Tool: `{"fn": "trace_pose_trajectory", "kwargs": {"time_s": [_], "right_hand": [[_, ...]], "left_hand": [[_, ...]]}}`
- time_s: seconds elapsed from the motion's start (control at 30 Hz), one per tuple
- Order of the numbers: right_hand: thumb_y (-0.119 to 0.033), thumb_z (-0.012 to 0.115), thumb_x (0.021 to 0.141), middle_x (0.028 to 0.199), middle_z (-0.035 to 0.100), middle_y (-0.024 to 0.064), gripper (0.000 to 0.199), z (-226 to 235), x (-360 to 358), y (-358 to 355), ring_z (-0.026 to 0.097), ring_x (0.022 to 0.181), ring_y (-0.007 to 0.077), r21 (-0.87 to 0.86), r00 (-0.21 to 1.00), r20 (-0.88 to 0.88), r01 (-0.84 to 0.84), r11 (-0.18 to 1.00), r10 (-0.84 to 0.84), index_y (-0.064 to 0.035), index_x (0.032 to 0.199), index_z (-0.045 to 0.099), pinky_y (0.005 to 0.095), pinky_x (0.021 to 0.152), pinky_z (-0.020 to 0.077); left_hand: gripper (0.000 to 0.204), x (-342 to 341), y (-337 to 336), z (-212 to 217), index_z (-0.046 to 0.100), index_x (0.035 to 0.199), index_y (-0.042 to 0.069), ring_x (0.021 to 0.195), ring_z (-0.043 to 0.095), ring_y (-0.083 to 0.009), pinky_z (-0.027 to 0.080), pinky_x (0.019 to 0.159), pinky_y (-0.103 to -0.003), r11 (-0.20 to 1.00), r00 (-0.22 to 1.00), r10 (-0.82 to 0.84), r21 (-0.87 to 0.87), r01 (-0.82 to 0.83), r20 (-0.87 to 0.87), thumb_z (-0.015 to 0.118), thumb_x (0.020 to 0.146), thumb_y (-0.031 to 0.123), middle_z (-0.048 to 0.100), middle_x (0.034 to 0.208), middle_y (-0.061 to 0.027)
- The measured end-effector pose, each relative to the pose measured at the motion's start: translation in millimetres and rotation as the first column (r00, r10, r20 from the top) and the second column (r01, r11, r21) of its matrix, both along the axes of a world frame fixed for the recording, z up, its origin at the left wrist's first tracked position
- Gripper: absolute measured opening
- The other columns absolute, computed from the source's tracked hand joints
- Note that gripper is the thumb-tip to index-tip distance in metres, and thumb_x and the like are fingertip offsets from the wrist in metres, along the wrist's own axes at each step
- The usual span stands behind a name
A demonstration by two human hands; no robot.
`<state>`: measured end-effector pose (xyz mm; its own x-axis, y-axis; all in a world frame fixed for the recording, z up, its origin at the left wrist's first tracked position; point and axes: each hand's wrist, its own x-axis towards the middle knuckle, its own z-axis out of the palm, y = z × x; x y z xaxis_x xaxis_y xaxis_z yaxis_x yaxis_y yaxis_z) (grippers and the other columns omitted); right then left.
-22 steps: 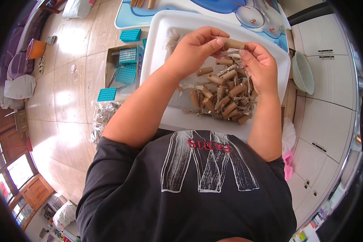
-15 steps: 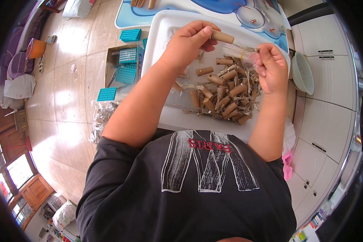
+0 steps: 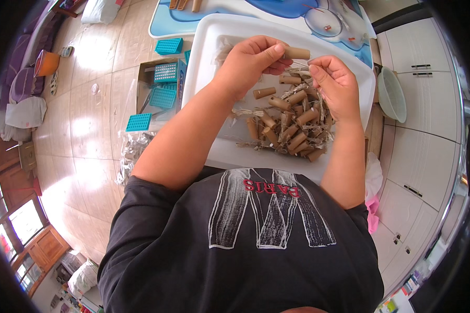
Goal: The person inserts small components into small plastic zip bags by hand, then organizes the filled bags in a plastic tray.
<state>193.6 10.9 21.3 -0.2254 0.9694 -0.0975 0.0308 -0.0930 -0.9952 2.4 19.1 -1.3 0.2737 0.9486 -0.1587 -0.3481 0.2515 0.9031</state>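
Note:
My left hand point(image 3: 258, 61) is closed around one end of a brown cardboard tube point(image 3: 299, 53), held level over a white plastic tray point(image 3: 197, 60). Close to the tube's other end, my right hand point(image 3: 335, 86) is closed in a pinch. Thin pale strands show between the two hands and run to the right fingertips; their ends are hidden. Beneath the hands lies a heap of similar brown tubes point(image 3: 297, 141) with tangled strands among them. One single tube point(image 3: 265, 93) rests at the left of the heap.
Teal perforated racks point(image 3: 168, 46) and an open cardboard box point(image 3: 145, 73) stand left of the tray. A blue and white table surface point(image 3: 188, 23) extends behind it. To the right are a pale green basin point(image 3: 391, 94) and white cabinets point(image 3: 425, 99).
Both hands have come closer together. My left hand has shifted slightly right and nearer to me with the tube, and my right hand has moved left toward the tube's end.

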Motion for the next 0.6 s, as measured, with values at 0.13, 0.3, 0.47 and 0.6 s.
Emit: {"fn": "trace_pose_trajectory", "kwargs": {"time_s": [0.13,0.3,0.47,0.6], "right_hand": [[-0.012,0.061,0.082,0.071,0.053,-0.0031,0.014,-6,-4,0,0.044,0.059,0.0029,0.026,0.994,-0.094,0.055,0.998,-0.052,-0.0030,0.092,0.055,0.0155,0.050,0.0337],[-0.011,0.061,0.082,0.075,0.054,-0.0021,0.019,1,-9,-2,0.045,0.061,0.0034,0.020,0.998,-0.054,0.042,0.999,-0.041,-0.0017,0.097,0.053,0.0157,0.052,0.0355],[-0.010,0.060,0.083,0.077,0.055,-0.0009,0.020,2,-12,-4,0.046,0.063,0.0040,0.015,0.998,-0.051,0.042,0.999,-0.041,-0.0006,0.100,0.052,0.0166,0.055,0.0373],[-0.009,0.059,0.084,0.076,0.054,-0.0009,0.019,-6,-16,-7,0.045,0.063,0.0042,0.125,0.996,-0.062,0.076,0.989,-0.068,0.0005,0.098,0.052,0.0168,0.056,0.0373]], "left_hand": [[0.022,3,-2,5,0.054,0.101,-0.002,0.080,0.061,-0.0149,0.051,0.072,-0.026,1.000,0.999,-0.023,0.007,0.023,0.033,0.054,0.088,0.016,0.061,0.089,-0.0079],[0.021,7,-6,2,0.054,0.101,-0.003,0.078,0.060,-0.0126,0.051,0.069,-0.024,0.992,1.000,0.008,0.128,-0.009,0.009,0.055,0.087,0.012,0.061,0.087,-0.0070],[0.019,11,-8,1,0.053,0.104,-0.001,0.079,0.059,-0.0125,0.049,0.072,-0.024,0.970,0.990,0.046,0.242,-0.013,-0.130,0.050,0.089,0.011,0.060,0.090,-0.0076],[0.018,16,-13,-4,0.053,0.104,0.001,0.077,0.057,-0.0109,0.048,0.071,-0.023,0.954,0.970,0.124,0.293,-0.059,-0.207,0.049,0.090,0.012,0.059,0.088,-0.0058]]}}
